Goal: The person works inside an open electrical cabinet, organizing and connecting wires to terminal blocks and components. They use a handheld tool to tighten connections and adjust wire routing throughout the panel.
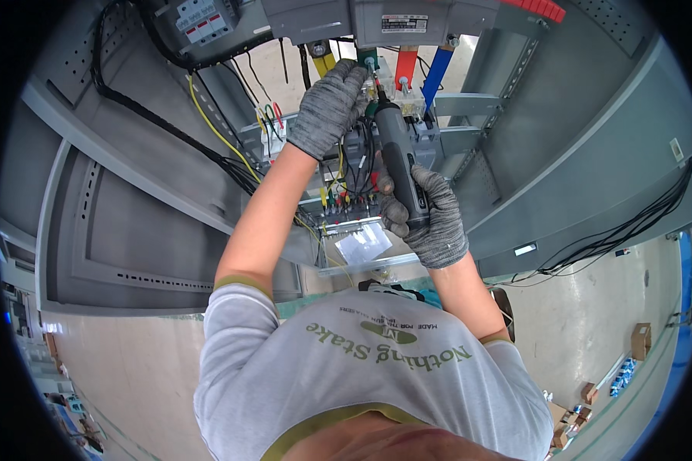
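Note:
My right hand (437, 219), in a grey knit glove, is wrapped round the body of a dark grey electric screwdriver (397, 146). The tool points away from me, its slim bit reaching up to a bolt at the green busbar (370, 58). Beside that bit is my left hand (327, 111), gloved alike, with its fingers curled in at the green bar; whatever they pinch is hidden. A red busbar (406, 67) and a blue busbar (437, 79) hang to the right of it, and a yellow busbar (324, 63) to the left.
Grey cabinet walls (546, 100) rise on both sides, with an open door panel (154, 230) at left. A black cable bundle (161, 115) runs down the left side. Wired terminals (346, 203) sit below my hands, near a white paper sheet (363, 243). Loose black cables (630, 238) hang at right.

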### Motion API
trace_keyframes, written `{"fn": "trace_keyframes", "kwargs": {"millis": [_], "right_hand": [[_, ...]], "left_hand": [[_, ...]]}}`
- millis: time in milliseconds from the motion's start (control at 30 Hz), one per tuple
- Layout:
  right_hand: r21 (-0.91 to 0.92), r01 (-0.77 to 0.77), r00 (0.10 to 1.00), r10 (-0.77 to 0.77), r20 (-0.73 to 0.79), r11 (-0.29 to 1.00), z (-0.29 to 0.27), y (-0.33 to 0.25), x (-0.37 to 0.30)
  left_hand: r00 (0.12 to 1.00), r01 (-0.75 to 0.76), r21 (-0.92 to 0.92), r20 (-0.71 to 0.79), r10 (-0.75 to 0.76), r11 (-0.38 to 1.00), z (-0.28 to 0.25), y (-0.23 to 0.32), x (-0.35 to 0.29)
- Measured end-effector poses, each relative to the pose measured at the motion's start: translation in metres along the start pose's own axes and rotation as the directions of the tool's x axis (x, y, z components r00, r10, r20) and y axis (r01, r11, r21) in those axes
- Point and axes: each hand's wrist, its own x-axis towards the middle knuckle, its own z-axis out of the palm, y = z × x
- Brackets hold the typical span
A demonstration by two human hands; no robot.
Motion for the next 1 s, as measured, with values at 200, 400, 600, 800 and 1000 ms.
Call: {"fn": "trace_keyframes", "kwargs": {"millis": [200, 400, 600, 800, 1000], "right_hand": [[0.029, -0.006, 1.0, 0.005, 0.009, 1.0, -0.0043, 0.0022, 0.0022], [0.087, -0.044, 0.999, 0.043, 0.014, 0.995, -0.001, 0.0004, 0.0001], [0.028, -0.017, 0.999, 0.016, 0.029, 0.999, -0.002, -0.0009, 0.0038], [-0.008, -0.018, 0.999, 0.019, 0.029, 1.0, -0.0008, -0.0005, 0.0055], [0.035, -0.006, 0.999, 0.004, 0.039, 0.999, -0.001, -0.0032, 0.0056]], "left_hand": [[1.0, 0.021, 0.015, 0.014, -0.021, 1.0, 0.0009, 0.0009, -0.0004], [1.0, 0.02, 0.012, -0.006, -0.02, 1.0, 0.0033, -0.0031, -0.0026], [0.999, 0.046, 0.013, -0.001, -0.046, 0.999, 0.0022, -0.0017, -0.002], [0.998, 0.064, -0.022, 0.011, -0.064, 0.998, 0.0018, -0.0016, -0.0031], [0.998, 0.057, -0.035, 0.006, -0.056, 0.998, 0.0014, -0.0012, -0.0029]]}}
